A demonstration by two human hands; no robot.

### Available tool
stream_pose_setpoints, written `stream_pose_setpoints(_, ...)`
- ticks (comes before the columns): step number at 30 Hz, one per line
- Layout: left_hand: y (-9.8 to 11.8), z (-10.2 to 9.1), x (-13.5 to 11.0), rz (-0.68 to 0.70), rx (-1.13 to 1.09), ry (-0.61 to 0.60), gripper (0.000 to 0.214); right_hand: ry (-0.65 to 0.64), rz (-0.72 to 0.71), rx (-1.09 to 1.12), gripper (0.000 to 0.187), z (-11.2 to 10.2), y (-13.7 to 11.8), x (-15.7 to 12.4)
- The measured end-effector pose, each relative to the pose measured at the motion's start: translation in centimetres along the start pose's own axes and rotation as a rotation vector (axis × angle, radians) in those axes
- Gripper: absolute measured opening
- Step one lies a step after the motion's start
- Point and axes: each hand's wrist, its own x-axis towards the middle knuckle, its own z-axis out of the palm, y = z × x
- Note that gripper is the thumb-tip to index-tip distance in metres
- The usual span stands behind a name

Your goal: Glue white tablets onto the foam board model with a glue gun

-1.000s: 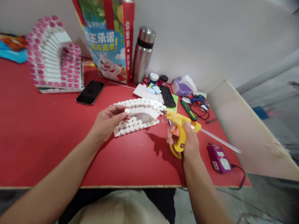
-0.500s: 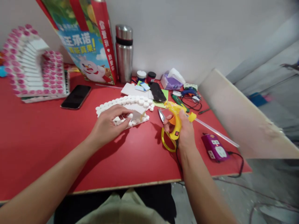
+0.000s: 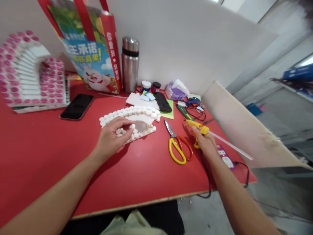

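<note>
My left hand [image 3: 113, 133] is curled over the near side of a curved white model [image 3: 144, 125] edged with rows of small white round pieces. Between its thumb and index fingertip is one small white round piece [image 3: 132, 126]. A yellow hot glue gun [image 3: 194, 123], with a long clear glue stick [image 3: 231, 145] out of its back, is in my right hand [image 3: 206, 143]. The fingers wrap its handle, and its nozzle points left above the table. Scissors [image 3: 174, 138] with one yellow and one red handle lie between my hands.
Behind the model are white boards, a black phone-shaped object [image 3: 162, 101] and a steel flask [image 3: 130, 65]. A pink-and-white arch [image 3: 31, 75] and phone [image 3: 77, 106] stand left. A purple power socket [image 3: 226, 158] and trailing cord [image 3: 207, 173] are at right.
My right hand has moved right with the glue gun, away from the scissors, which show fully now. My left hand stays at the model with the white piece. The view has shifted slightly.
</note>
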Motion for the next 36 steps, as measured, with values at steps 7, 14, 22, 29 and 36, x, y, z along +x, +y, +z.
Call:
stream_pose_setpoints(7,0.9,-0.3,0.2,0.07,0.018,-0.025,0.011,-0.007,0.026,-0.09,0.057,-0.3,-0.5,-0.8)
stream_pose_setpoints(14,1.0,-0.4,0.1,0.142,0.071,-0.028,0.017,-0.036,0.053,-0.106,0.06,-0.7,-0.5,-1.6)
stream_pose_setpoints(22,0.8,-0.1,-0.2,0.206,0.077,-0.064,0.024,0.087,-0.219,-0.29,0.065,-3.2,0.8,-7.1)
stream_pose_setpoints(29,0.7,-0.1,-0.3,0.236,0.101,-0.091,0.027,0.226,-0.463,-0.479,0.05,-3.9,-3.0,-9.9)
stream_pose_setpoints(36,1.1,-0.1,-0.5,0.198,0.078,-0.178,0.034,-0.209,-0.538,0.053,0.02,0.3,-11.3,-11.9)
